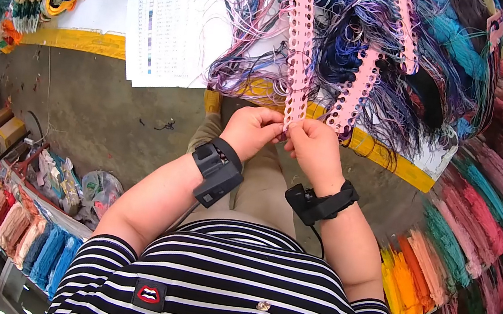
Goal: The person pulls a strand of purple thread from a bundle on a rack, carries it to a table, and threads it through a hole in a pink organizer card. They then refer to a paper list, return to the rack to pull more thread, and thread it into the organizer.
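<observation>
Pink perforated strip (298,76): long axis ran roughly 12–6, top tipped slightly toward 11, near end between both hands. Body of it lay at 1 o'clock from left hand (251,132), 11 o'clock from right hand (316,148). Neither hand clearly nearer; both were at the 6 o'clock end. Left: thumb and index nearly closed, pinching by the end's left edge; exact grip hidden. Right: thumb and index closed on the end, other fingers curled. Couldn't tell if either had thread too. Second strip (358,85) sat at 1 o'clock from right hand, apart.
</observation>
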A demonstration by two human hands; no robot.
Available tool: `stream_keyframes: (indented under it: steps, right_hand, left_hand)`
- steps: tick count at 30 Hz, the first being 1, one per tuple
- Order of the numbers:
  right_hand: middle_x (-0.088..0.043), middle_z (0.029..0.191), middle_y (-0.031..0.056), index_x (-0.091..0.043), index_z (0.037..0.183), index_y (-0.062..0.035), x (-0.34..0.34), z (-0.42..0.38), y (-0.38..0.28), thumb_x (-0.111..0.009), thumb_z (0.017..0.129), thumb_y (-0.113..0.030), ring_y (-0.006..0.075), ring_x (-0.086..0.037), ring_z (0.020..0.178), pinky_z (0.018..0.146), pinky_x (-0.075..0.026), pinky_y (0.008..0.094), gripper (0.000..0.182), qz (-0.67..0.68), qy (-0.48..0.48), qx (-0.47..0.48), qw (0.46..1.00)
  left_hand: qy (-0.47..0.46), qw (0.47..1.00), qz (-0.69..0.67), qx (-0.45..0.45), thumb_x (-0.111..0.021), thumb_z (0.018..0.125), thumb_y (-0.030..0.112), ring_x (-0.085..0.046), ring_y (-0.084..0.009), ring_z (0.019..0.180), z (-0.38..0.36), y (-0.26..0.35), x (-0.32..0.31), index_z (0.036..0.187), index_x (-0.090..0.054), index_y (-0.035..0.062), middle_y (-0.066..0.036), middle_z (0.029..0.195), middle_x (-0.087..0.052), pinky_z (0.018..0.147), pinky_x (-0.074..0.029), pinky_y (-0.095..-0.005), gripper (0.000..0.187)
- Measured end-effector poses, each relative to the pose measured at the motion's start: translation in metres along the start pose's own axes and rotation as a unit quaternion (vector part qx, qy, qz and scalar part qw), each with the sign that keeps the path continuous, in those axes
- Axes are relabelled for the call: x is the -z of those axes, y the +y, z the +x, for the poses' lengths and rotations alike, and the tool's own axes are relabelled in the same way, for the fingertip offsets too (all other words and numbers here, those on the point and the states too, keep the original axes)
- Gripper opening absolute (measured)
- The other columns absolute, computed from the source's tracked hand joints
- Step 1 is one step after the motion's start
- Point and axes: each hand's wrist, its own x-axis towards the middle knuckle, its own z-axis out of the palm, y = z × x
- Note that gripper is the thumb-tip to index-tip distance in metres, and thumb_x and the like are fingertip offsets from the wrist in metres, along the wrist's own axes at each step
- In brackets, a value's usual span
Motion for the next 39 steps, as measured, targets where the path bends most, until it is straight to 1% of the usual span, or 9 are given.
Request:
stream_keyframes:
  steps: [7,13,17,21,24,30,33,38,39]
  right_hand:
    - [-0.062,0.064,0.0042,-0.064,0.084,0.0002,-0.001,0.005,0.001,-0.055,0.089,-0.017,0.0098,-0.056,0.055,0.054,-0.045,0.0259,0.02,0.0,-0.017,0.007,1.0]
    - [-0.061,0.069,0.0035,-0.057,0.095,-0.0011,-0.005,0.019,0.018,-0.059,0.088,-0.012,0.0098,-0.055,0.06,0.06,-0.045,0.0261,0.013,0.015,-0.037,0.066,0.997]
    - [-0.063,0.07,0.0066,-0.053,0.096,-0.0019,-0.01,0.018,0.01,-0.057,0.088,-0.009,0.0132,-0.061,0.064,0.063,-0.047,0.028,0.011,-0.003,-0.033,0.074,0.997]
    - [-0.065,0.072,0.0089,-0.052,0.097,-0.0022,-0.009,0.018,0.01,-0.056,0.089,-0.009,0.0161,-0.065,0.069,0.064,-0.048,0.0291,0.011,-0.008,-0.032,0.074,0.997]
    - [-0.065,0.072,0.0087,-0.052,0.097,-0.0022,-0.009,0.017,0.013,-0.056,0.089,-0.009,0.0157,-0.065,0.067,0.063,-0.048,0.0291,0.011,-0.009,-0.028,0.081,0.996]
    - [-0.063,0.073,0.0042,-0.052,0.098,-0.0024,-0.004,0.007,0.014,-0.057,0.089,-0.006,0.0137,-0.063,0.066,0.06,-0.049,0.0257,0.011,0.021,-0.005,0.126,0.992]
    - [-0.062,0.074,0.0031,-0.052,0.097,-0.0038,-0.002,0.008,0.014,-0.056,0.09,-0.004,0.0116,-0.062,0.066,0.057,-0.048,0.0236,0.008,0.035,-0.025,0.096,0.994]
    - [-0.064,0.078,0.0047,-0.048,0.1,-0.0049,0.001,0.001,0.001,-0.052,0.093,-0.006,0.0106,-0.062,0.067,0.057,-0.047,0.0224,0.008,0.057,-0.051,0.038,0.996]
    - [-0.064,0.078,0.0048,-0.047,0.101,-0.0051,0.001,-0.003,-0.002,-0.051,0.094,-0.006,0.0107,-0.062,0.067,0.058,-0.047,0.0223,0.009,0.08,-0.053,0.038,0.995]
  left_hand:
    - [0.064,0.96,0.235,-0.138,-0.062,0.087,0.007,-0.061,-0.0104,0.069,0.0,-0.008,0.0,0.095,-0.066,-0.001,-0.006,0.078,-0.066,0.064,-0.05,-0.025,0.012]
    - [0.161,0.871,0.441,-0.148,-0.065,0.082,0.011,-0.063,-0.0163,0.068,-0.013,0.03,0.019,0.092,-0.068,0.0023,-0.012,0.081,-0.067,0.065,-0.05,-0.028,0.014]
    - [0.194,0.916,0.343,-0.081,-0.064,0.085,0.011,-0.063,-0.0143,0.077,-0.021,0.037,0.036,0.091,-0.069,0.0022,-0.007,0.088,-0.067,0.068,-0.051,-0.0285,0.012]
    - [0.092,0.988,-0.12,0.03,-0.059,0.09,0.011,-0.06,-0.0114,0.094,-0.024,0.038,0.033,0.1,-0.063,0.0073,-0.001,0.101,-0.065,0.079,-0.051,-0.0272,0.011]
    - [0.077,0.98,-0.184,0.021,-0.055,0.092,0.014,-0.06,-0.0106,0.094,-0.025,0.037,0.03,0.1,-0.059,0.0088,-0.002,0.1,-0.065,0.08,-0.05,-0.0267,0.01]
    - [0.094,0.993,-0.032,-0.069,-0.052,0.095,0.017,-0.061,-0.0121,0.09,-0.024,0.03,0.028,0.1,-0.057,0.0068,-0.005,0.095,-0.066,0.082,-0.048,-0.0272,0.013]
    - [0.046,0.975,-0.206,-0.072,-0.051,0.096,0.014,-0.061,-0.0139,0.092,-0.021,0.029,0.023,0.105,-0.055,0.0069,-0.007,0.097,-0.066,0.084,-0.048,-0.028,0.012]
    - [-0.012,0.963,-0.267,-0.027,-0.053,0.096,0.016,-0.062,-0.0131,0.091,-0.028,0.041,0.022,0.113,-0.052,0.0077,-0.006,0.097,-0.065,0.083,-0.049,-0.029,0.019]
    - [-0.018,0.962,-0.271,-0.028,-0.054,0.095,0.014,-0.062,-0.0116,0.09,-0.03,0.042,0.02,0.125,-0.049,0.0067,-0.007,0.103,-0.065,0.078,-0.049,-0.0258,0.032]
